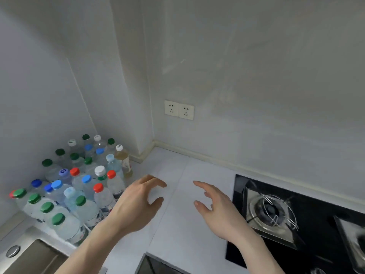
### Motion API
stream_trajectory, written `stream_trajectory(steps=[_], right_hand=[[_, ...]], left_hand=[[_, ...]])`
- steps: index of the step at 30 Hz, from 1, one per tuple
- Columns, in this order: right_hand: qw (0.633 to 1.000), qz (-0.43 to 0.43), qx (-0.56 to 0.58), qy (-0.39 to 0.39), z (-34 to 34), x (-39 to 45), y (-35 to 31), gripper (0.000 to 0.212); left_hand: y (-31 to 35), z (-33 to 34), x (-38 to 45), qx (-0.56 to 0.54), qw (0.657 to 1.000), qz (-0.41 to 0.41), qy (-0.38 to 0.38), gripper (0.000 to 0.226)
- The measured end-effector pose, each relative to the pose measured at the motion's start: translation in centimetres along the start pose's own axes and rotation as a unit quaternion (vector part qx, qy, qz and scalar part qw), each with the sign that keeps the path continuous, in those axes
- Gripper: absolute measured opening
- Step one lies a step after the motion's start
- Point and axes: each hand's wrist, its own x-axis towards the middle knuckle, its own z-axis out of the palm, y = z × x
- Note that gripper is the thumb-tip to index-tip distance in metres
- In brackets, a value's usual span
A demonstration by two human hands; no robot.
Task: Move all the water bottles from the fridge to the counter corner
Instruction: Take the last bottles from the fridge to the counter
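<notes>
White walls meet at a kitchen corner above a pale surface (177,224), where I stand with both hands out and holding nothing. At far left, the rim of a steel sink (23,252) cuts into view. Beside it the bottles (79,184) stand upright and packed cap to cap into the corner, green, blue, red and white tops in rows, touching one another and pressed near the two walls. One bottle of yellowish drink (123,161) stands at the right edge of the group.

I judge the full ones heavy for their size, their thin clear plastic giving under a squeeze, and slick if cold has fogged them; the firmest hold looks to be round the body just under the shoulder, or at the neck below the cap. Knock one and its neighbours may topple.

My left hand (136,202) hovers just right of the nearest red-capped bottle, fingers curved and spread, gripping nothing. My right hand (217,204) floats well apart from it, also loose and bare. On the wall behind sits a double socket (179,110). At right, a black glass hob (296,224) with a steel burner is set into the surface. No fridge is in view.
</notes>
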Motion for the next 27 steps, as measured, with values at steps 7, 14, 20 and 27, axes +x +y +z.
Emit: stream_trajectory(steps=[7, 14, 20, 27], right_hand=[[0.992, 0.06, 0.005, 0.111, -8.4, -13.3, 6.0, 0.053], [0.972, 0.126, 0.014, 0.197, -13.9, -27.2, 11.7, 0.054], [0.936, 0.185, 0.018, 0.298, -17.1, -38.9, 15.0, 0.053], [0.865, 0.275, 0.018, 0.419, -19.2, -51.9, 17.7, 0.051]], left_hand=[[12.3, 5.7, -1.7, -0.045, 0.991, 0.111, -0.056, 0.031], [25.7, 11.2, -5.3, -0.096, 0.964, 0.231, -0.095, 0.031], [36.3, 15.8, -8.8, -0.113, 0.914, 0.355, -0.16, 0.032], [49.0, 20.0, -13.0, -0.112, 0.837, 0.482, -0.233, 0.035]])
